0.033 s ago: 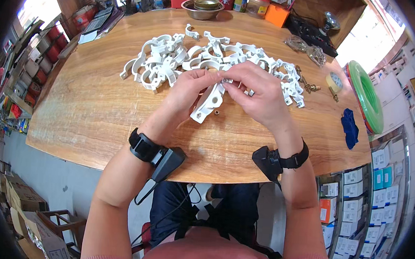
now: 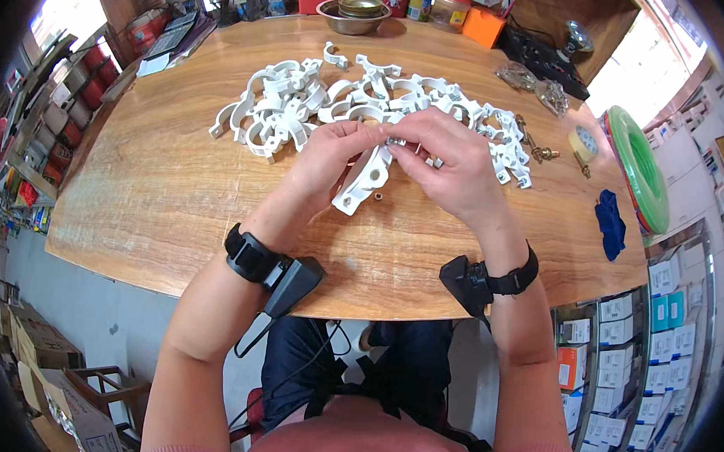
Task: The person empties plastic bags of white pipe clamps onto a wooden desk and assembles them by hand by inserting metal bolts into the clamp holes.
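My left hand (image 2: 327, 153) and my right hand (image 2: 453, 161) meet over the middle of the wooden table (image 2: 172, 206). Together they hold a white plastic pipe clamp (image 2: 361, 180), which hangs down at a slant from my fingertips. The fingers of both hands pinch its upper end, where a small metal part shows. A small brass nut (image 2: 375, 196) lies on the table just beside the clamp's lower end. Right behind my hands spreads a pile of white pipe clamps (image 2: 303, 98). Each wrist wears a black strap with a black device.
Brass screws and fittings (image 2: 541, 150) and a tape roll (image 2: 583, 143) lie at the right. A green hose coil (image 2: 641, 168) and a blue cloth (image 2: 609, 223) sit at the right edge. At the back are a metal bowl (image 2: 354, 12), an orange box (image 2: 480, 24) and a calculator (image 2: 168, 40).
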Motion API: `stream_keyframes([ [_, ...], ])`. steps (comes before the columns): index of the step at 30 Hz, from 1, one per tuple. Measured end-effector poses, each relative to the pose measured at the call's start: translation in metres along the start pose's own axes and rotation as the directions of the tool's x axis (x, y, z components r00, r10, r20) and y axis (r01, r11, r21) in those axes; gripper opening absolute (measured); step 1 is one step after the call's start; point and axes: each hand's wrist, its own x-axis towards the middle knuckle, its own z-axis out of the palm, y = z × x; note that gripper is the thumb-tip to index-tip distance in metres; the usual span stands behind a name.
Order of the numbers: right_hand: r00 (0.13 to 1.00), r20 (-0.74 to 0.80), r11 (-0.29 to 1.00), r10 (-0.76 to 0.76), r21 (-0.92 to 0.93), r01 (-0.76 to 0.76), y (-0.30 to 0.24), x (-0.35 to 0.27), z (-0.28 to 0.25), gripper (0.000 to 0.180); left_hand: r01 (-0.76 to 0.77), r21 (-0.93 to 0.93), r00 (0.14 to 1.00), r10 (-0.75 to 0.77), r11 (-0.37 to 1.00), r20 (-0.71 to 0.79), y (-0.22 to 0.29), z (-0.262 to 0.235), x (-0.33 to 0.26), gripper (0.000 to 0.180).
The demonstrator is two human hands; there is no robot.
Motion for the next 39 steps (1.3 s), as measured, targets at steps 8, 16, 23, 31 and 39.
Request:
stream_keyframes([
  [8,0.999,0.028,0.996,-0.04,-0.078,0.042,0.003,0.003,-0.001,0.015,-0.029,-0.077,0.997,0.034,0.997,0.063,0.004,0.0,0.004,0.02],
  [16,0.999,-0.014,0.999,0.047,0.007,-0.047,0.005,0.003,0.003,0.016,-0.028,-0.18,0.999,0.031,0.983,0.014,0.009,0.006,0.0,0.017],
  [23,0.999,-0.035,0.998,-0.002,-0.059,0.0,0.006,0.004,0.001,0.014,-0.032,-0.052,0.998,0.034,0.998,0.045,0.008,-0.001,0.003,0.026],
  [31,1.0,-0.014,0.997,-0.014,-0.074,0.013,0.007,0.004,0.001,0.015,-0.017,-0.065,0.999,0.02,0.998,0.043,0.009,0.001,0.002,0.025],
  [39,0.999,0.031,0.999,-0.023,-0.042,0.024,0.01,0.005,-0.002,0.014,0.033,-0.078,0.989,-0.022,0.996,0.148,0.01,0.001,-0.002,0.025],
])
